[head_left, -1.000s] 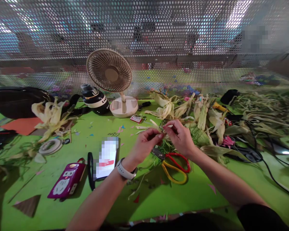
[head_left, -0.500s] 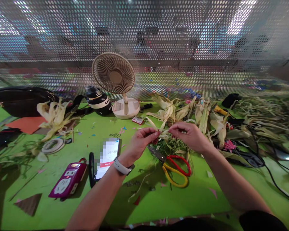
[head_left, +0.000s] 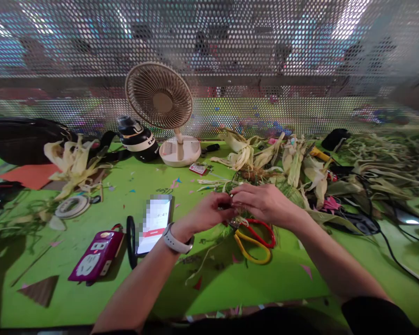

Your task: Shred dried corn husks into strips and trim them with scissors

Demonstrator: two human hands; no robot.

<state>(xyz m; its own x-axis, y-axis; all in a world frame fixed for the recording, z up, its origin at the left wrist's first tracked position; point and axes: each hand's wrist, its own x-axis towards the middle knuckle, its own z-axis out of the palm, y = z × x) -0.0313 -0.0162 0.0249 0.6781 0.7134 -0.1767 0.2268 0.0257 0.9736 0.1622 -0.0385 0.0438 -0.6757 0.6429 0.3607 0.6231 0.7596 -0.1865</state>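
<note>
Green tabletop (head_left: 282, 281), scissors (head_left: 256, 261) within snagging reach

Head view: left hand (head_left: 208, 213) and right hand (head_left: 267, 203) meet close by the scissors, their fingers (head_left: 246, 197) masking one another; I can't tell what they clamp, if anything. Pale strips (head_left: 216, 182) lie just beyond. Lowered carelessly, either hand could catch the scissors or drag strips askew

The left hand (head_left: 209, 213) and right hand (head_left: 267, 204) hide what's between them. Far left of them, a black bag (head_left: 24, 142) is cut off.
</note>
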